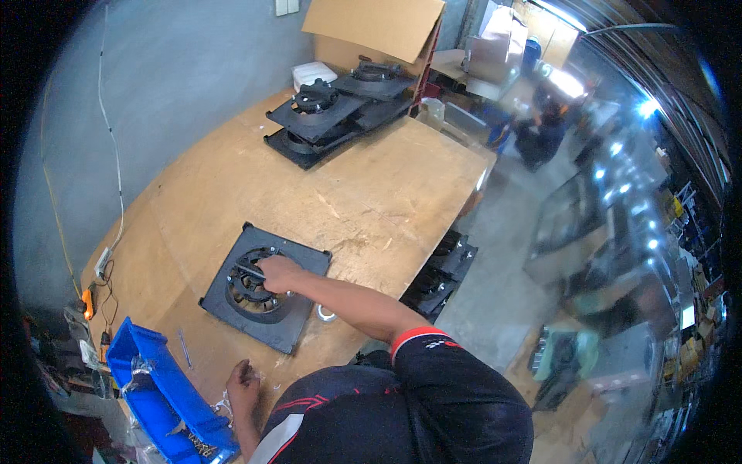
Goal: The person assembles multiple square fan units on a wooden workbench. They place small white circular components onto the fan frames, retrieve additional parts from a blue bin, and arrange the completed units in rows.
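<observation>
Listing left to right, we have: one blue bin (171,370); our left hand (244,388), fingers half-curled, contents we cannot tell; one black fan frame (252,294), flat on the wooden surface (386,182); our right hand (278,274), clasping a dark piece (249,270) over its hub; stacked frames (309,121) behind.

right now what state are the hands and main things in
near black frame, lying flat
right hand, at that frame's center, grip unclear
left hand, fingers bent, contents unclear
rear black frames, stacked unevenly
blue bin, open-topped, small metal pieces inside
cardboard box, open
</observation>
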A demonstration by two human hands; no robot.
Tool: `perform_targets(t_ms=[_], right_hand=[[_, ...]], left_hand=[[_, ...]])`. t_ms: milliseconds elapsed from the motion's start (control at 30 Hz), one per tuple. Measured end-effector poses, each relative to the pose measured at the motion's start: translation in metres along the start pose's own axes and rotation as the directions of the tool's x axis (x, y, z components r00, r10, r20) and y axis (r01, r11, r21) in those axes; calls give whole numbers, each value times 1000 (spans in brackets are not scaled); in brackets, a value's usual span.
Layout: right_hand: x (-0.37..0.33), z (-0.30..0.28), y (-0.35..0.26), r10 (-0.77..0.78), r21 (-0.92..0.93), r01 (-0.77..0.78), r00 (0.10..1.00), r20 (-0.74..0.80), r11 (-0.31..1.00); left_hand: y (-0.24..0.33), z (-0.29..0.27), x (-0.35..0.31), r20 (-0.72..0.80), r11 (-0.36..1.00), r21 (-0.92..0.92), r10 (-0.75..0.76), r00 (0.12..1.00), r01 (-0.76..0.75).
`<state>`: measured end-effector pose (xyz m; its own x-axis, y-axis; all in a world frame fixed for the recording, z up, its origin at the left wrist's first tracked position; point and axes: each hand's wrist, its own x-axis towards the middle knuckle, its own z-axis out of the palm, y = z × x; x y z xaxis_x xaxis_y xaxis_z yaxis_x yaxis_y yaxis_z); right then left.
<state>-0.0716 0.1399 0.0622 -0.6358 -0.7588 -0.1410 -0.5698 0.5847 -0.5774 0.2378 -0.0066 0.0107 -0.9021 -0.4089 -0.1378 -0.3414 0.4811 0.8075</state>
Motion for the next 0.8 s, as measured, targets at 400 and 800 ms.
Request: perform_targets(t_ms=[400,800], right_hand=[[-349,-152,85,350,314,-204,770,-534,927],[-549,-69,300,952,222,-930,263,-153,293]], left_hand=[[63,43,62,182,990,63,111,977,-125],[372,434,259,543,401,-33,776,321,-915]])
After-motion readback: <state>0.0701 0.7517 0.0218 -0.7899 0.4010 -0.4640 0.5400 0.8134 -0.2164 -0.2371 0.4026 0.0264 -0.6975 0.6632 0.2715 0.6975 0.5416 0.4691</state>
